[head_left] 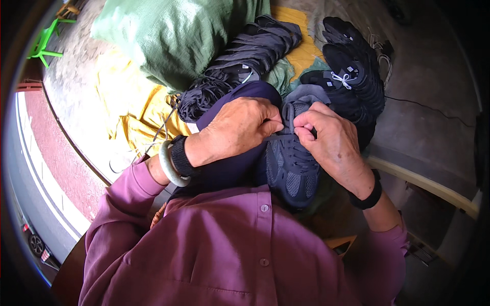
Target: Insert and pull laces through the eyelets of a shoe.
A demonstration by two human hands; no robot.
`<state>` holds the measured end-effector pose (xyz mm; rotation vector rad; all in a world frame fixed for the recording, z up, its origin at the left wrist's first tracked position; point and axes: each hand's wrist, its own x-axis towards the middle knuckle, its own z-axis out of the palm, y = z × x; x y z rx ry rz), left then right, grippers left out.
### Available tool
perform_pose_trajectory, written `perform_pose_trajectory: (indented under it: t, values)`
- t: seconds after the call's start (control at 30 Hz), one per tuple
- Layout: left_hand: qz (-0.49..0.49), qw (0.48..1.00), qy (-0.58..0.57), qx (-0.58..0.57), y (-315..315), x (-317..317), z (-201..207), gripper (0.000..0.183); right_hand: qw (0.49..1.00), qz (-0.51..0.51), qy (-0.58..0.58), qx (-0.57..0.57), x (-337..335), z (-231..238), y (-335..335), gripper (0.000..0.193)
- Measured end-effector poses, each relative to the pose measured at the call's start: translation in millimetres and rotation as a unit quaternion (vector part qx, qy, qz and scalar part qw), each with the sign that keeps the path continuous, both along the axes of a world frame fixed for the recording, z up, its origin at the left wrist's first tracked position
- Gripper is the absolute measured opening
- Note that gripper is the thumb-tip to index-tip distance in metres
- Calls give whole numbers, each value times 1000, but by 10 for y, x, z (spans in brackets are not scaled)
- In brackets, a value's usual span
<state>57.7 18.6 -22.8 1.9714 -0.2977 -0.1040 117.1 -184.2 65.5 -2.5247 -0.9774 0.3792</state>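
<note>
A dark grey-blue sneaker (292, 176) rests at my lap, its toe pointing toward me and its padded collar away. Dark laces cross its tongue, and a flat shoelace (279, 137) runs across near the top eyelets. My left hand (242, 122) is closed in a pinch on this lace, left of the tongue. On the other side, the thumb and fingers of my right hand (329, 135) press together close above the eyelets. A lace seems to be in that pinch, though the fingers mostly hide it.
A bundle of dark laces (201, 97) lies beyond my left hand, next to stacked dark shoe uppers (255, 46). More dark shoes (352, 71), one tied with white string, are piled at right. A green woven sack (168, 41) and yellow sheeting (140, 109) lie at left.
</note>
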Motion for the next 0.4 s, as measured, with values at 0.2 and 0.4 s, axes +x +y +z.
perform_pose_trajectory:
  t: [0.2, 0.4]
  values:
    - [5, 999, -35, -4, -42, 3, -22, 9, 1000, -10, 27, -3, 7, -5, 16, 8]
    - [-37, 999, -9, 13, -14, 48, 37, 6, 996, 34, -22, -85, -15, -23, 18, 20]
